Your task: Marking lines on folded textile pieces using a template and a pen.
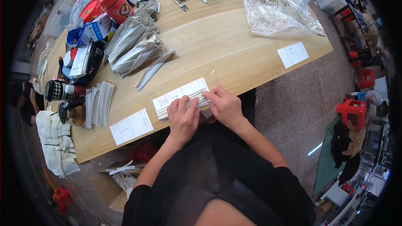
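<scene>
Several thin white strips [162,112] lie side by side on a white paper card [171,96] with ruled lines, at the table's near edge. My left hand [183,119] rests on the strips with its fingers stretched out over them, pressing them down. At the right end of the strips, my right hand [225,105] is closed, its thumb and forefinger pinching a strip end. The right hand's other fingers are curled under and partly hidden. Farther left lie a neat row of pale strips [100,104] and large bundles of grey-white strips in clear wrapping [134,37].
Marked paper cards flank my hands: one left [132,126], one far right [292,55]. A clear plastic bag [272,8] lies at the back right, small pliers [181,4] at the back. Red containers [115,6] and a cup [56,90] crowd the left. An open cardboard box [109,190] sits below.
</scene>
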The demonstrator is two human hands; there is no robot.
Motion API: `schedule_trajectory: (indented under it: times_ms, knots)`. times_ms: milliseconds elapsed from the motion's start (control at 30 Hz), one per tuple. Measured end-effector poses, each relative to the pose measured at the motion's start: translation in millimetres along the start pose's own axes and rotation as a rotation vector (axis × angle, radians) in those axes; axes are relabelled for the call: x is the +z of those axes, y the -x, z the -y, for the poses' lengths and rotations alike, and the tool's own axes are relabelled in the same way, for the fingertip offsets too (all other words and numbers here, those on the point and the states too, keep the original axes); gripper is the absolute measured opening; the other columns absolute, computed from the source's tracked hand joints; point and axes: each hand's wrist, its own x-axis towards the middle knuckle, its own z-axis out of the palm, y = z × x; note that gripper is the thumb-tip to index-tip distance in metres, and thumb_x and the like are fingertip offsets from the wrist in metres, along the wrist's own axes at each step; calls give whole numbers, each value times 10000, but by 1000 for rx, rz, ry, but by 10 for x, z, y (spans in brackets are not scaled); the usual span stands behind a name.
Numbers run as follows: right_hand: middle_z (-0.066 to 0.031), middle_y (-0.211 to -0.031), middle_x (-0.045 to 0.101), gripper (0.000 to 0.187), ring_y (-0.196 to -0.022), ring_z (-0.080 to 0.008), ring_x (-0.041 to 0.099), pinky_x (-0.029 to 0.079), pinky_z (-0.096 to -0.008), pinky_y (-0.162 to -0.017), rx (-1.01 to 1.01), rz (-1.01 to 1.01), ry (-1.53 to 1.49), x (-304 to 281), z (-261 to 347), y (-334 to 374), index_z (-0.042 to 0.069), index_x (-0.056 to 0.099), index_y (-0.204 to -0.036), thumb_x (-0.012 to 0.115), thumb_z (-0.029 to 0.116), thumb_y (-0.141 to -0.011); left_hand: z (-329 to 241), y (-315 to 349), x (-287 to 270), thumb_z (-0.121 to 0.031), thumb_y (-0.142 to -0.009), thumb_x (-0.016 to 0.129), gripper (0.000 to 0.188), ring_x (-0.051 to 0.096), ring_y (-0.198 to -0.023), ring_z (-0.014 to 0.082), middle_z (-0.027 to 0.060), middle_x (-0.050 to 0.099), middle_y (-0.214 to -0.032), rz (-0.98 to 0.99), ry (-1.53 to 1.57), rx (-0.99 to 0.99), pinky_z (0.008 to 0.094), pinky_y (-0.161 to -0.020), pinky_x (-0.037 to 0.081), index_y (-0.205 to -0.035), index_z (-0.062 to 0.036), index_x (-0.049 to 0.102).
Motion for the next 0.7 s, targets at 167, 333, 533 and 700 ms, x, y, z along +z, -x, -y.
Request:
schedule_trajectory:
  times_ms: [167, 333, 533, 700]
  knots:
    - [-38, -919, 625, 280, -733, -239, 672, 536, -356, -594, 7, 16, -14, -62, 44, -44, 134, 715, -1048, 718, 53, -780, -51, -68, 97, -219, -753, 799, 497, 541, -1114, 311, 119, 581, -1235, 25, -46, 101, 445, -895, 397, -1208, -76, 662]
    - [-64, -925, 633, 125, -700, -208, 652, 508, -320, -593, 59, -33, -163, -38, -98, -88, 82, 722, -1001, 690, 112, -883, -33, -59, 107, -251, -742, 807, 554, 538, -1122, 297, 111, 572, -1256, 41, -63, 123, 446, -906, 388, -1243, -87, 637]
    - [-60, -790, 653, 234, -711, -130, 602, 469, -266, -647, 333, 139, -385, -25, -318, -135, -4, 708, -979, 626, 215, -1002, -50, -53, 87, -224, -751, 797, 577, 525, -1145, 301, 110, 560, -1271, 41, -51, 117, 438, -930, 382, -1284, -110, 609]
    - [-98, -903, 715, 151, -820, -166, 677, 521, -292, -723, 257, 43, -480, 41, -132, -141, 6, 692, -1030, 672, 136, -956, -50, -43, 76, -238, -764, 774, 564, 520, -1144, 285, 99, 560, -1256, 45, -77, 107, 431, -925, 379, -1287, -109, 608]
